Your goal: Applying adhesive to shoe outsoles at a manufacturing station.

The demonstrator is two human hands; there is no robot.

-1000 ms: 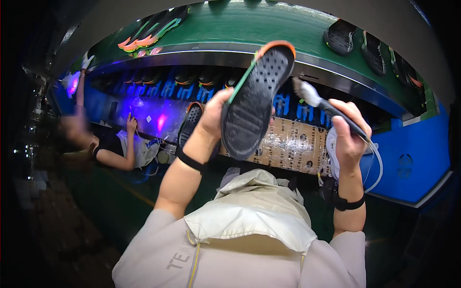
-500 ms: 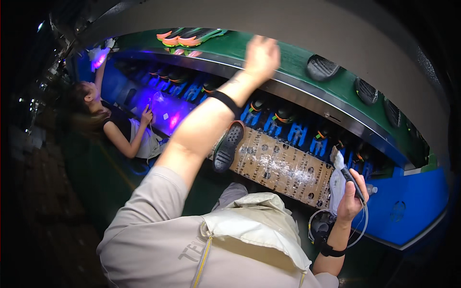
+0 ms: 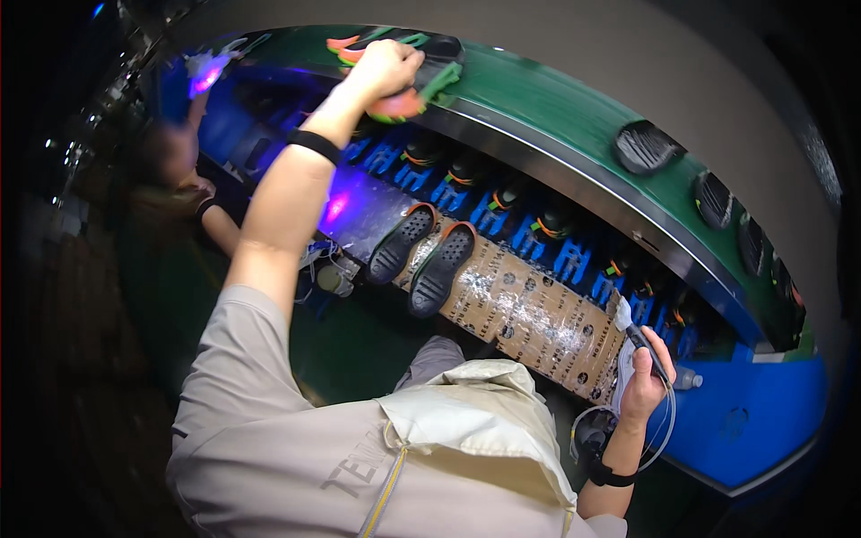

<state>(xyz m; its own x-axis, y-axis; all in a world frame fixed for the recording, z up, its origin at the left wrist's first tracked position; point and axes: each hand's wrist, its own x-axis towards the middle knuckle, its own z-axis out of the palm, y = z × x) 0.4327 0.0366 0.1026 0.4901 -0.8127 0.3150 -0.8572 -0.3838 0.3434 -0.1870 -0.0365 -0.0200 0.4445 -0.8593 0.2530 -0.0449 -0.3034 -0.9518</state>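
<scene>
My left hand (image 3: 392, 70) reaches to the far green conveyor belt (image 3: 529, 81), its fingers closed on a blurred orange-and-green shoe part (image 3: 399, 106) at the belt's near edge. Other orange-tipped shoe parts (image 3: 345, 47) lie just beyond it. In my right hand (image 3: 647, 381), at the lower right, is a slim black-handled tool (image 3: 644, 341) with a pale, brush-like tip and a thin hose trailing from it. Two dark perforated clogs, a left one (image 3: 401, 244) and a right one (image 3: 443, 269), lie side by side on the cardboard-covered shelf (image 3: 538, 314) in front of me.
Below the belt runs a row of blue racks (image 3: 489, 215) carrying dark shoes. Several black soles, one of them a ribbed sole (image 3: 644, 148), ride the belt at right. A co-worker (image 3: 175, 166) is at left near purple light. A clear bottle (image 3: 687, 377) stands beside a blue panel (image 3: 753, 403).
My left hand has moved left along the belt and closed on a shoe part. A second clog now shows on the shelf, where my forearm was. My right hand keeps the tool.
</scene>
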